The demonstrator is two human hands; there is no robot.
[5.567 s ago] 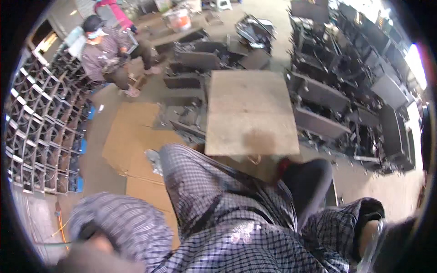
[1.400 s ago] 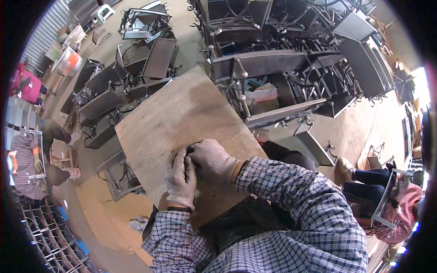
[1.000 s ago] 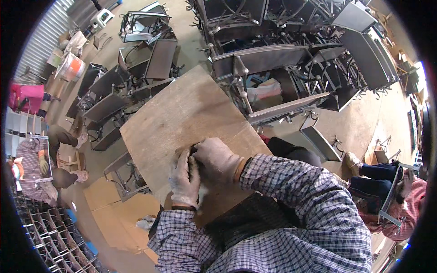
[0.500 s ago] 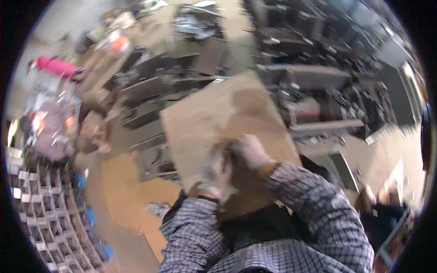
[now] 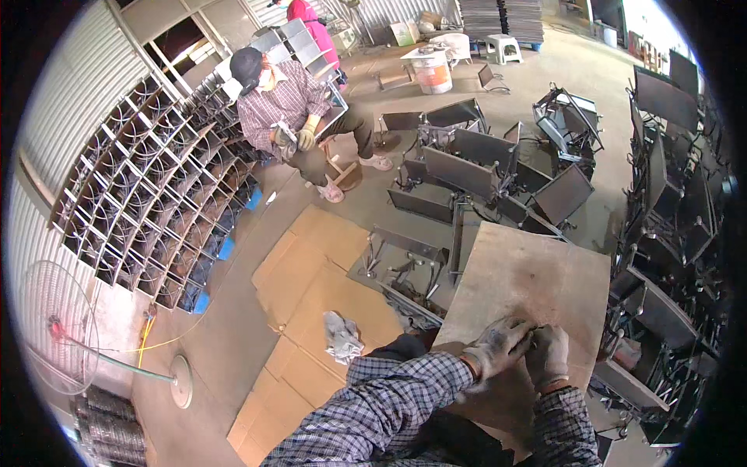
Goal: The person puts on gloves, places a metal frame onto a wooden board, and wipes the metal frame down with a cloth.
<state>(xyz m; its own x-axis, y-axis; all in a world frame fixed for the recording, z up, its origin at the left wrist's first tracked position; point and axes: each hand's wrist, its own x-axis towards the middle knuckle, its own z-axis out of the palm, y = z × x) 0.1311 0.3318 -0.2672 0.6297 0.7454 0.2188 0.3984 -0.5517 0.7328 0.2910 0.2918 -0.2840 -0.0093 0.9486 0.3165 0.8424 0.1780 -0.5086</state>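
Gloved left hand (image 5: 500, 348) and right hand (image 5: 549, 356) are meeting over a wooden worktop (image 5: 572, 272) standing at the view's four o'clock; I cannot tell whether they are gripping anything. A co-worker (image 5: 282, 100) is sitting at eleven o'clock.

Gloved left hand (image 5: 499, 348), gloved right hand (image 5: 550, 356) just beside it, both curled, left forearm (image 5: 412, 389) slanting rightward

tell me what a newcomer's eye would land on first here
Probably the gloved left hand and right hand, close together over the pale board at lower right. Then the stacked metal frames at left, and the capped co-worker beside them.
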